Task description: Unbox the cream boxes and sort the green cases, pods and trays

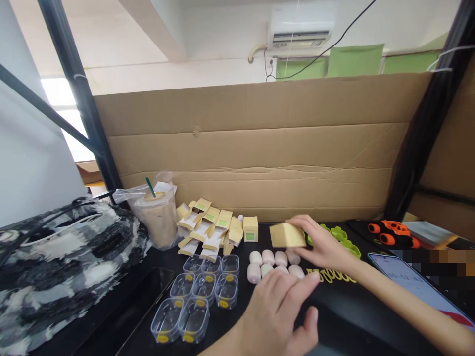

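My right hand grips a small yellow cardboard box, tilted and held above the black table. Below and nearer me are two rows of pale pink and white rounded pieces. My left hand is in front of these pieces and partly covers the near row; its thumb and fingers are apart and nothing shows in them. A second yellow box with a green label stands upright to the left of the held one. Beside it lies a pile of flattened yellow boxes.
Several clear plastic containers with yellow stickers stand left of my left hand. Farther left are an iced drink cup and a black-and-white bag. Green flower shapes, an orange toy car and a phone lie right. Cardboard walls the back.
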`<state>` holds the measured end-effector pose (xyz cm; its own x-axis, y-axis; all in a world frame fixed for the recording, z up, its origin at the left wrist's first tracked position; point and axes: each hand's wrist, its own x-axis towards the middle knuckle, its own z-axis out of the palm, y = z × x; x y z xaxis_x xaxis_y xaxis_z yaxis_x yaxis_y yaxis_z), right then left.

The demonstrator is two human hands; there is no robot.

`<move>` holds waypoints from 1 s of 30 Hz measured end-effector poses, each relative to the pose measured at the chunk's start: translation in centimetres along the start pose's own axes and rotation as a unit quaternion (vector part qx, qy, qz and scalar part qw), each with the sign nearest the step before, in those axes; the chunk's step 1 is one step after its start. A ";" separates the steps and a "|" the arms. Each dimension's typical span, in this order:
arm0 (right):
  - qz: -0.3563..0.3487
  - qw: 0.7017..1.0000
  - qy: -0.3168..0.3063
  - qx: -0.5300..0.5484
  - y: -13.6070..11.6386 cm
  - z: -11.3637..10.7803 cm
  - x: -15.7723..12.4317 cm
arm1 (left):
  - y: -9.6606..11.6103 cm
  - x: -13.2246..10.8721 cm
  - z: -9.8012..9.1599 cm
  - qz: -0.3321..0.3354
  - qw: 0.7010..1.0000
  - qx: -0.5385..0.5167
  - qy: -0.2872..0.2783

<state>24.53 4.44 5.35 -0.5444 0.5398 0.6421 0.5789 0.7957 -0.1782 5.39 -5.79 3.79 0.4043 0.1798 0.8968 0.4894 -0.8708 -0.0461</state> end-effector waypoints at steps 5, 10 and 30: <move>-0.021 0.999 0.015 0.036 -3.8 -0.3 -5.2 | -1.3 -0.6 -0.6 -0.035 0.991 0.050 -0.121; 0.007 0.994 -0.018 0.105 -5.6 0.5 -6.6 | -2.0 -0.9 -1.2 -0.063 0.969 -0.034 -0.234; -0.075 0.995 0.058 -0.010 -5.9 -0.1 -6.6 | -2.1 0.0 -2.2 0.014 0.982 0.042 -0.184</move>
<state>24.81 -3.86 2.24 -0.5522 0.3799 0.7421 0.5100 0.8581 -0.0599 2.64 -4.99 4.91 0.6627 0.3227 0.6758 0.5296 -0.8399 -0.1183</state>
